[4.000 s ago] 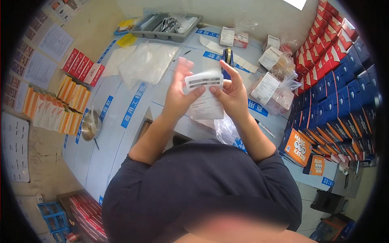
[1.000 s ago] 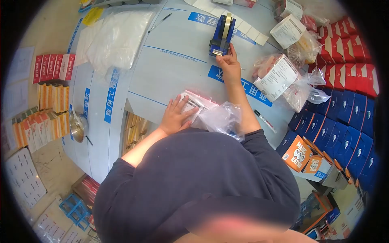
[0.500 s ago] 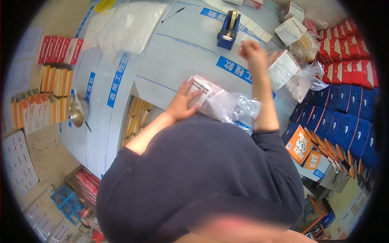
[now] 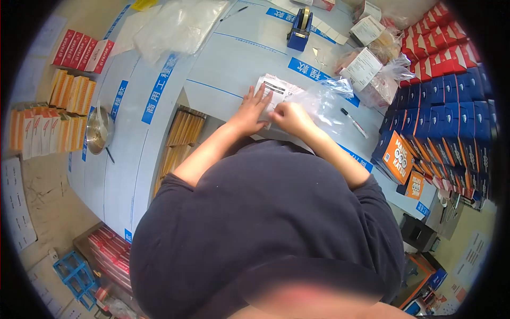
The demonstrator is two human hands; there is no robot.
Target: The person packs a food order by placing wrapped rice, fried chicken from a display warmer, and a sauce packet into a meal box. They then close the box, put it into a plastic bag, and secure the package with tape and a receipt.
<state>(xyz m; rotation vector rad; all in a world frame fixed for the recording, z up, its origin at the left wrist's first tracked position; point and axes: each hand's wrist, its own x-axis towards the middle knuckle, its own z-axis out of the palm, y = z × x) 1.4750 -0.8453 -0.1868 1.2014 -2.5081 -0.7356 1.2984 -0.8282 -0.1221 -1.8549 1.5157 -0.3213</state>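
Observation:
A packet with a white printed label [image 4: 273,85] lies on the blue-grey table in front of my body. My left hand [image 4: 251,114] rests on its left side, fingers spread flat over the label. My right hand [image 4: 294,118] is curled closed at the packet's near right side, knuckles up; anything inside its fingers is hidden. From the packet a clear plastic bag [image 4: 329,103] spreads out to the right, loose and crinkled. A marker pen [image 4: 354,123] lies just right of the bag.
A blue tape dispenser [image 4: 299,32] stands toward the far side. Bagged, labelled packets [image 4: 363,69] sit at the far right, beside stacked red boxes [image 4: 446,61] and blue boxes [image 4: 446,114]. Flat plastic bags [image 4: 180,26], a metal bowl [image 4: 97,133] and orange-white boxes [image 4: 50,130] are on the left.
My right hand has come down from near the tape dispenser to the packet, beside my left hand. The loose bag end has shifted away from my body, and the marker pen now shows.

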